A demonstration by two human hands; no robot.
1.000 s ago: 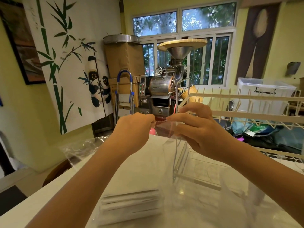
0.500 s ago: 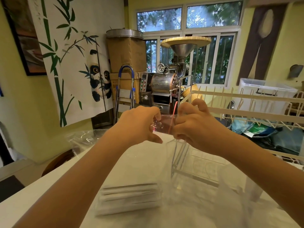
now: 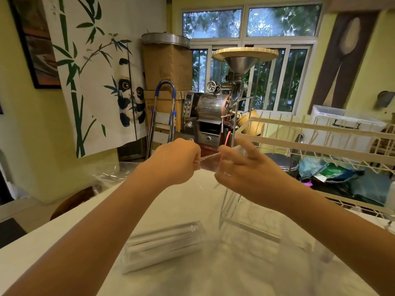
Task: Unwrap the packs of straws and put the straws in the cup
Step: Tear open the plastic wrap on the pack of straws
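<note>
Above the white table [image 3: 53, 242], both hands hold a clear plastic wrapper [image 3: 208, 160] stretched between them. My left hand [image 3: 177, 159] pinches its left edge with closed fingers. My right hand [image 3: 241, 169] grips the right side, index and middle fingers partly extended. A thin red strip [image 3: 226, 142] sticks up from the wrapper by my right fingers. A sealed pack of white straws [image 3: 164, 246] lies on the table below my arms. I cannot make out a cup.
A clear acrylic stand [image 3: 245, 214] sits on the table under my right wrist. A white wire dish rack [image 3: 320, 144] runs along the right. Crumpled clear plastic [image 3: 111, 171] lies at the table's far left corner. A coffee roaster [image 3: 215, 112] stands beyond the table.
My hands have drawn slightly apart, stretching the wrapper between them. The red strip now stands up above my right fingers, which have partly opened.
</note>
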